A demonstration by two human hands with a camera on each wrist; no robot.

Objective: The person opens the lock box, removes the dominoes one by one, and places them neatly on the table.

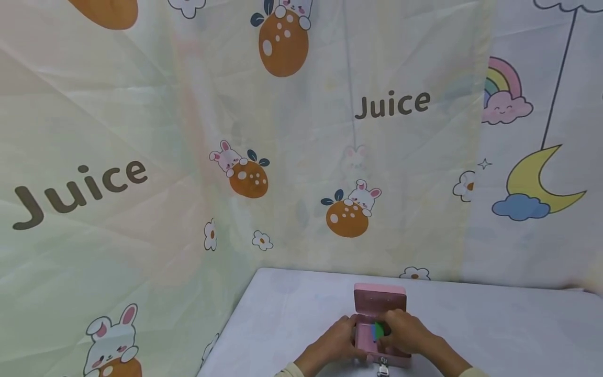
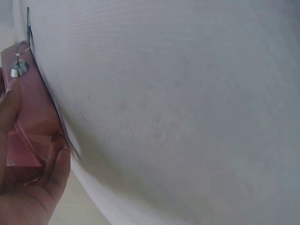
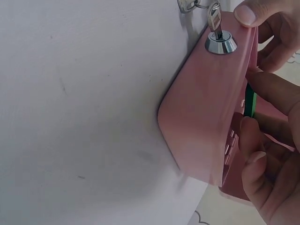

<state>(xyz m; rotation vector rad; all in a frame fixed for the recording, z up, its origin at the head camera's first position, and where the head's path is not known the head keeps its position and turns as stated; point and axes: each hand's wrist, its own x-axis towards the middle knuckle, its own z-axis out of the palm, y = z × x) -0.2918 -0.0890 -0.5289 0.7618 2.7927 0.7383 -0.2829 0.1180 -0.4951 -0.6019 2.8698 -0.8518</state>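
A pink metal cash box (image 1: 398, 361) stands on the table with its hinged lid (image 1: 379, 302) raised at the back. My left hand (image 1: 336, 340) grips the box's left side, thumb near the front wall and fingers along the side. Inside the box, my right hand (image 1: 406, 332) pinches a small flat green and blue piece (image 1: 379, 331). Only the green edge (image 3: 251, 101) of that piece shows in the right wrist view, between fingers and thumb; its kind cannot be told. A key (image 3: 214, 19) sits in the silver lock (image 3: 221, 43) on the front wall, with a second key on its ring.
A white cloth covers the table (image 1: 292, 298), which meets a printed fabric backdrop (image 1: 301, 251) at its back and left edges. Behind the hands the raised lid stands upright. The key ring (image 1: 383, 369) hangs out in front of the box.
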